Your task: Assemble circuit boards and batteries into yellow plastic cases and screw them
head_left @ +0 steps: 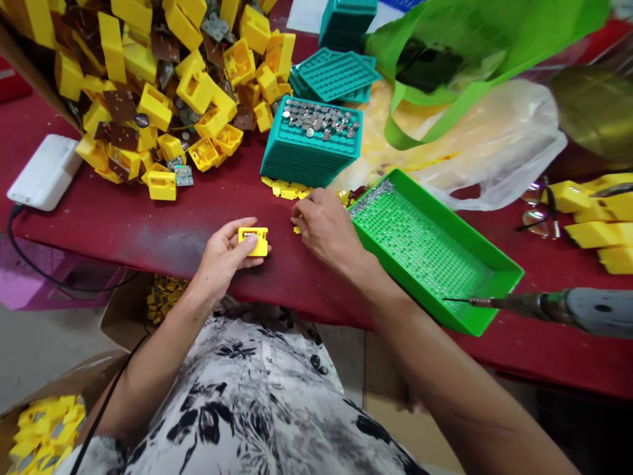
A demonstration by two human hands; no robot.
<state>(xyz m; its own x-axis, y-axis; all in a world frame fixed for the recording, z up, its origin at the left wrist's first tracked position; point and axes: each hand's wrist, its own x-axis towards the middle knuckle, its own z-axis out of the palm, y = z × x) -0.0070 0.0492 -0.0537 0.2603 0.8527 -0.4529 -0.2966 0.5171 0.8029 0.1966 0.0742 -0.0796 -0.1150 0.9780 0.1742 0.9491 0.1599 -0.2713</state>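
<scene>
My left hand grips a small yellow plastic housing, its thumb across the front. Small silvery parts show in the housing's opening. Fingers pinched together, my right hand has a small yellow piece at its fingertips; most of that piece is hidden. Just beyond lies a row of flat yellow plastic pieces, at the foot of a stack of teal trays. Silver button cells lie scattered on the top tray.
Yellow housings and circuit boards heap up in a carton at back left. A green bin of tiny metal parts stands right, with an electric screwdriver reaching over it. A white power bank, plastic bag and eyeglasses lie around.
</scene>
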